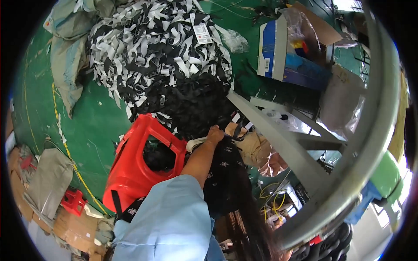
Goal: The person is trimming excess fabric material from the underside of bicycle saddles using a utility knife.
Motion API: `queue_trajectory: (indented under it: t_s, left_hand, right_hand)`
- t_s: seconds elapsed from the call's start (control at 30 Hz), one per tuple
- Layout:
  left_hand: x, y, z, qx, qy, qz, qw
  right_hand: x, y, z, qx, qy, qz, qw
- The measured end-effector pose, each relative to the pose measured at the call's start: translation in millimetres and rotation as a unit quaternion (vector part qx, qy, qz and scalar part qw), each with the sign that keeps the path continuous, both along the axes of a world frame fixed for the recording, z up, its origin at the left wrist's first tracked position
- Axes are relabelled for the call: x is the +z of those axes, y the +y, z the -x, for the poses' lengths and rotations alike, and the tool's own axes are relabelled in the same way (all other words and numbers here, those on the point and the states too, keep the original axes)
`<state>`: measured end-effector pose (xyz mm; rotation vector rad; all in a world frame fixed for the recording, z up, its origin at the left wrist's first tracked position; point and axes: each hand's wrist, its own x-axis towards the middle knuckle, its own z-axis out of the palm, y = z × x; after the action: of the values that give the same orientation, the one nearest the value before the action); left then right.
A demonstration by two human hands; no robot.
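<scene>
My left hand [214, 134], its forearm coming out of a light blue sleeve [176, 213], is closed at the near edge of a big heap of black, white and grey fabric strips [152, 52]. Whatever the fingers hold is hidden; black strips lie right beyond them. Left of the forearm, a red plastic stool [126, 169] lies tipped over, with an opening that shows dark strips behind it. Black cloth with small white figures [224, 163] hangs right of the forearm. A white label [201, 32] rests on the heap. My right hand does not show.
A grey metal frame [278, 135] with a curved rail stands close on the right. Beyond it sits an open blue and white box [278, 52]. Sacks [69, 65] lie far left on the green floor. Flattened cardboard [76, 226] and a small red stool [73, 201] are near left.
</scene>
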<state>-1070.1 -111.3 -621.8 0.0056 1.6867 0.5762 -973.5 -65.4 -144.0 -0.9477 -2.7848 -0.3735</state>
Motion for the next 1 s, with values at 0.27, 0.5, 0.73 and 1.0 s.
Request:
queue_trajectory:
  t_s: [0.27, 0.5, 0.73, 1.0]
  left_hand:
    - [-37, 35, 14, -0.089, -0.1, 0.044, 0.99]
    - [-42, 68, 0, -0.143, -0.153, 0.1, 0.973]
    - [-60, 64, 12, -0.165, -0.071, 0.127, 0.976]
    - [-25, 91, 9, -0.159, -0.044, 0.139, 0.976]
  right_hand:
    - [-44, 57, -7, 0.067, -0.001, 0.03, 0.997]
    - [-68, 76, -1, 0.073, -0.001, 0.032, 0.997]
    - [-79, 83, -1, 0.083, 0.014, 0.062, 0.995]
    - [-83, 93, -11, 0.087, 0.008, 0.071, 0.994]
